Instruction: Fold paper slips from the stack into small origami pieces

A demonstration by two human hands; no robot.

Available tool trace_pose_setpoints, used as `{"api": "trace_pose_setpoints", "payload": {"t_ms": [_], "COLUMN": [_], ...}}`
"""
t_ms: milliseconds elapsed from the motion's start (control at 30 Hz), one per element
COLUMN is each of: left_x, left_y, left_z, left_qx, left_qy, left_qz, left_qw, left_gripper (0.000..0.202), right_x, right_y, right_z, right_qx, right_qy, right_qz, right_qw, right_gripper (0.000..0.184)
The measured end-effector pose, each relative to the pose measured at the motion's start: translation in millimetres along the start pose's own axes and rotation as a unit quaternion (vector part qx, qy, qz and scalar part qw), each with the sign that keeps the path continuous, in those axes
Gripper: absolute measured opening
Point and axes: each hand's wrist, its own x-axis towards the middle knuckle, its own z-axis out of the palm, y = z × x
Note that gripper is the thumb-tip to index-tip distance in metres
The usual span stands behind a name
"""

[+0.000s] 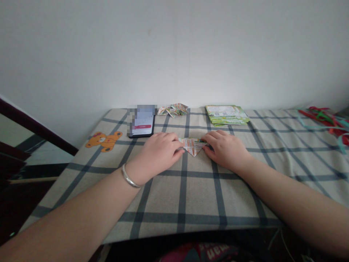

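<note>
A small piece of folded printed paper (194,146), orange and white with a point toward me, lies between my hands on the checked tablecloth. My left hand (163,149), with a silver bangle at the wrist, pinches its left corner between thumb and fingers. On the opposite corner, my right hand (225,148) is closed in the same way. Both hands rest low, at or just above the cloth. The fingertips partly cover the paper's two ends.
A phone (142,123) with a lit screen lies behind my left hand. Several folded paper pieces (174,110) sit by the wall, left of a stack of green leaflets (227,114). An orange bear cutout (104,141) is at left; coloured ribbons (327,120) lie far right on the tablecloth (201,196).
</note>
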Motion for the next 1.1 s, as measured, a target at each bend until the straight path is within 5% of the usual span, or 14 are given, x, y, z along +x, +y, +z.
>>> {"api": "trace_pose_setpoints", "payload": {"t_ms": [433,567,767,1100], "left_x": [-1,-1,-1,0], "left_y": [0,4,8,1], "left_z": [12.3,11.6,9.1,11.7], "left_qx": [-0.015,-0.038,-0.033,-0.028], "left_qy": [0.08,0.079,0.062,0.066], "left_qz": [0.018,0.074,0.136,0.136], "left_qw": [0.997,0.993,0.988,0.988], "left_gripper": [0.029,0.045,0.026,0.019], "right_x": [4,4,4,2], "right_y": [7,8,7,4], "right_z": [12,11,11,4], "right_qx": [0.143,0.138,0.099,0.034], "right_qy": [0.034,0.037,0.042,0.041], "right_qz": [-0.068,-0.058,-0.044,-0.018], "right_qw": [0.987,0.988,0.993,0.998], "right_gripper": [0.021,0.021,0.025,0.022]}}
